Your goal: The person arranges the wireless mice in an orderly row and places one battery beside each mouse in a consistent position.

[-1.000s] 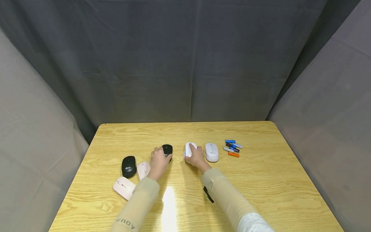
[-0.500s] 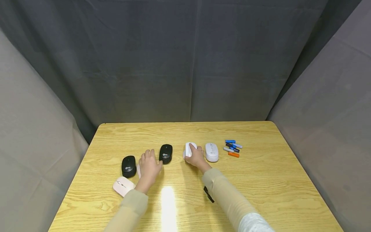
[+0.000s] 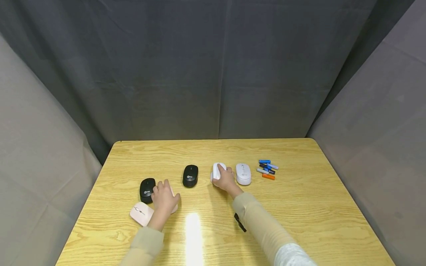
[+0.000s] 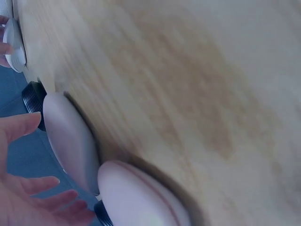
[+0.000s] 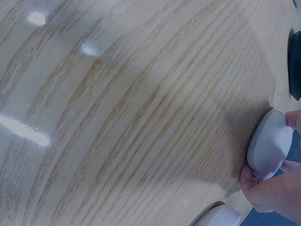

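Note:
My left hand (image 3: 164,199) hovers with spread fingers over a pink computer mouse (image 3: 174,209), hiding most of it. In the left wrist view, thumb and fingers stand on either side of that pink mouse (image 4: 70,141), without a visible grip. A second pink mouse (image 3: 141,213) lies by the left wrist, and a black mouse (image 3: 147,190) sits just left of the fingers. My right hand (image 3: 226,180) grips a white mouse (image 3: 216,172) on the table; the right wrist view shows thumb and fingers at the edges of this mouse (image 5: 270,143).
Another black mouse (image 3: 190,176) stands between the hands. Just right of the right hand sits a second white mouse (image 3: 243,174). Several small markers or caps, blue, black, grey and orange (image 3: 268,177), lie farther right. Grey curtains (image 3: 166,74) enclose the wooden table (image 3: 299,207).
My left hand has let go of the black mouse in the middle and moved left and nearer, over the pink mouse. The right hand stays on the white mouse.

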Demonstrator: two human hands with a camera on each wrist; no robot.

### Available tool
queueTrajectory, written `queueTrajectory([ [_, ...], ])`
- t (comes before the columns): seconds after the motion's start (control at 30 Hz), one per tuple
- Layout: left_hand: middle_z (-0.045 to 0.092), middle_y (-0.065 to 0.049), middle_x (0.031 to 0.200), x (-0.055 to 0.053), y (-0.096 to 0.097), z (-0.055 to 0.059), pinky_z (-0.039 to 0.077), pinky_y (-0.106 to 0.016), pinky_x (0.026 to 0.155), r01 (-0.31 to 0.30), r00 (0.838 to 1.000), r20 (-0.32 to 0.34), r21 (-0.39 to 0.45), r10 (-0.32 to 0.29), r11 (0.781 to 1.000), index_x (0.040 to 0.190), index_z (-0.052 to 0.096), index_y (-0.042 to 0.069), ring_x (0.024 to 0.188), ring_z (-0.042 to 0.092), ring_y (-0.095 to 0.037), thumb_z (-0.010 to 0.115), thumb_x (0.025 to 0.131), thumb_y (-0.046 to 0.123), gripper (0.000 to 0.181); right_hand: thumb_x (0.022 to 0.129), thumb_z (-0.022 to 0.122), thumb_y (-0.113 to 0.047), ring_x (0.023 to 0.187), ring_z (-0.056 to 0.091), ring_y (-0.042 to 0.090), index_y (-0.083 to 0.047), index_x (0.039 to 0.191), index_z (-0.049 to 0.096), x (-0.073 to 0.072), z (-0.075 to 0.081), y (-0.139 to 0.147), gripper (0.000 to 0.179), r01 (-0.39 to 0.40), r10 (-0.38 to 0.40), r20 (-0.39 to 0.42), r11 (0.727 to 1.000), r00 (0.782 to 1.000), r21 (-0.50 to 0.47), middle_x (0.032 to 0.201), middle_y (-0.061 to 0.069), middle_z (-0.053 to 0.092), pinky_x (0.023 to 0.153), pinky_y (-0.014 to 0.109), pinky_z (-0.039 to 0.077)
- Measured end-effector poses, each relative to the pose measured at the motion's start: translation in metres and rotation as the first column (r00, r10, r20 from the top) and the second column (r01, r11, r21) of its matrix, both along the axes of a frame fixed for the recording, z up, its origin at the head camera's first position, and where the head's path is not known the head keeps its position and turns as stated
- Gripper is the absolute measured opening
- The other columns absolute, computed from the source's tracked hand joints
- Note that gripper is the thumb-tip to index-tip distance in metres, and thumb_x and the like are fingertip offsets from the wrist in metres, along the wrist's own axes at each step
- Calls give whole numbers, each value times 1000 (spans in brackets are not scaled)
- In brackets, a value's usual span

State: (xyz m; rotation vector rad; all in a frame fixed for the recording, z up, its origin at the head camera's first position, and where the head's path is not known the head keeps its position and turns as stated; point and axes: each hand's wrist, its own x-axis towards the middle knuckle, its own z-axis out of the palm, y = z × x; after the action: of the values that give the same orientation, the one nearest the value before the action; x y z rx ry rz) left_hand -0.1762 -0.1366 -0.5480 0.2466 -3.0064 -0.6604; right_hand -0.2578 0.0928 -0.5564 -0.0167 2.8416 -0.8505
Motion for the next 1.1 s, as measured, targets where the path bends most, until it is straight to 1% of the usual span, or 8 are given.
queueTrajectory([
  [0.17,43,-32,118,4,0,-4,39,-57,81,-13,1000,24,-2,13,1000,127,41,-11,108,40,-47,70,74,27,72,79,69,-26,120,32,44,-11,141,34,0,-1,0,73,-1,1,10,1000,1000,11,133,30,32,95,48,36],
  [0.27,41,-32,116,6,0,-5,42,-55,78,-14,999,35,-6,14,1000,127,40,-12,106,40,-46,69,75,26,71,79,68,-26,121,32,44,-11,141,34,0,0,1,73,-2,2,9,1000,1000,9,134,30,31,95,48,36],
  [0.4,39,-34,115,7,0,-4,46,-50,73,-17,998,63,-13,18,1000,125,39,-14,105,38,-44,68,76,25,69,79,68,-26,120,32,43,-11,141,34,0,1,1,73,-1,1,7,1000,1000,3,133,30,31,95,48,37],
  [0.6,38,-37,115,6,3,-1,47,-47,71,-28,994,102,-14,29,1000,124,41,-16,105,37,-44,67,77,24,68,79,69,-25,120,33,43,-11,141,35,0,1,0,72,1,-1,9,1000,1000,7,133,30,32,95,48,37],
  [0.83,41,-36,111,4,3,-2,48,-47,70,-28,995,90,-32,31,999,120,44,-17,103,39,-45,71,75,27,68,79,69,-26,120,33,43,-11,141,34,-1,-1,0,73,-1,1,10,1000,1000,2,133,30,32,94,48,37],
  [1.0,45,-35,107,4,3,-1,47,-47,70,-21,997,80,0,21,1000,113,50,-15,100,41,-45,72,75,29,62,79,69,-26,119,33,43,-11,141,34,-1,-1,0,73,-1,1,14,1000,1000,2,133,30,32,94,48,37],
  [1.1,49,-32,101,5,6,3,45,-48,72,0,998,62,16,-1,1000,107,54,-14,97,43,-45,72,73,29,57,79,69,-26,118,34,43,-10,141,34,-1,0,0,73,-1,1,10,1000,1000,0,133,30,32,94,48,37],
])
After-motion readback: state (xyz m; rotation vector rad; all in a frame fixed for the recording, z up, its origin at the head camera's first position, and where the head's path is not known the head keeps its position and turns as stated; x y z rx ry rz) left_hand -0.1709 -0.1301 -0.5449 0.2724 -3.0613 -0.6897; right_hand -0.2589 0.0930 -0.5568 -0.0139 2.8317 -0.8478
